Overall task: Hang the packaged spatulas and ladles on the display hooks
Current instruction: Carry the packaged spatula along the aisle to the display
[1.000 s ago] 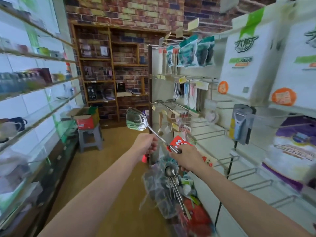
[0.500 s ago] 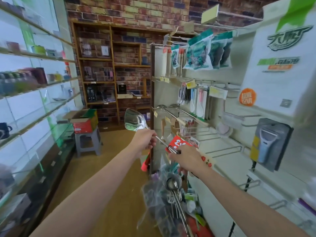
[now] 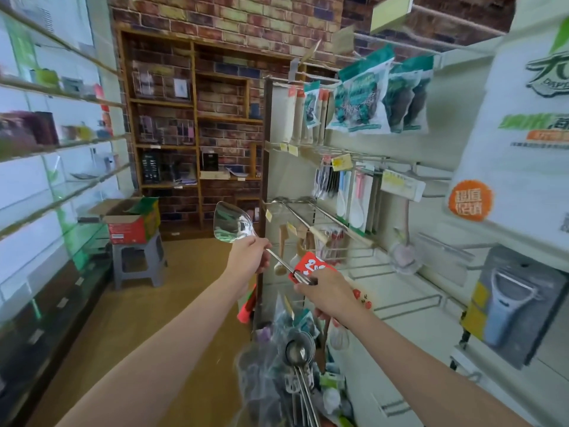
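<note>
My left hand (image 3: 246, 257) curls around the thin steel shaft of a spatula (image 3: 233, 223), gripping just below its shiny blade, which points up and to the left, out over the aisle. My right hand (image 3: 328, 295) pinches the other end of the same shaft, fingers closed on it where a red card label (image 3: 311, 262) wraps the handle. The spatula runs slantwise between my two hands, held in the air in front of the white display rack (image 3: 409, 306) and not touching any hook.

Just beyond my right hand several bare wire hooks (image 3: 406, 302) jut from the rack. Above them hang packaged white spoons (image 3: 354, 198) and green pouches (image 3: 360, 97). Below my right forearm a cluster of steel ladles (image 3: 297, 352) sits among crumpled clear wrapping, bowls up.

Across the aisle a red carton (image 3: 132, 223) rests on a grey stool (image 3: 138, 260), with a wooden bookcase (image 3: 191, 124) against the brick wall behind.
</note>
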